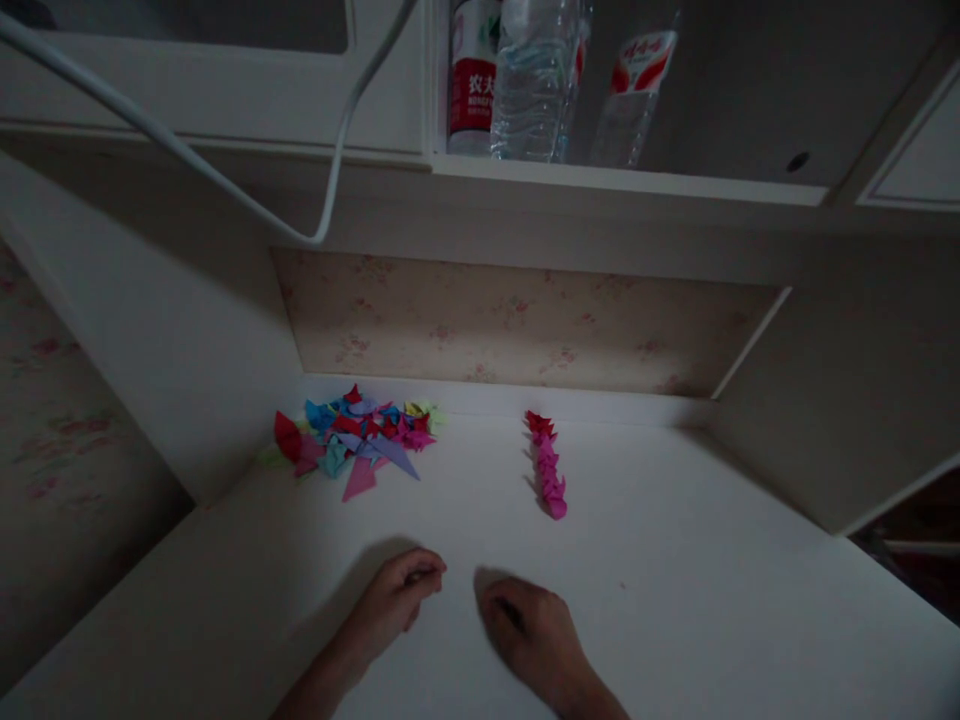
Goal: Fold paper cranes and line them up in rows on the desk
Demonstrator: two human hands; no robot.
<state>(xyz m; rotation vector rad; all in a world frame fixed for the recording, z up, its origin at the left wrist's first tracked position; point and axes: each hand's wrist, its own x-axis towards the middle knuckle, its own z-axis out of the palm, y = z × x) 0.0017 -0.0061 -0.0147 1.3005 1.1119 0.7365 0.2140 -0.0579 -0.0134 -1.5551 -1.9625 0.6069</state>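
Observation:
My left hand point(403, 588) hovers low over or rests on the white tabletop point(690, 560), fingers curled in; nothing shows in it. To its right, my right hand point(531, 632) is loosely closed too, with no object visible. Beyond my left hand lies a heap of folded coloured papers point(367, 430) in blue, red, pink, purple and green. Ahead of my right hand runs a line of folded red and pink papers point(549, 470), set close one behind another. Neither hand touches the papers.
Overhead, a white shelf point(630, 182) holds several plastic bottles point(529, 90). A white cable point(225, 180) loops down in front of the cabinet at upper left. Side panels point(825, 390) bound the desk, and a flowered wall panel point(480, 320) stands behind it.

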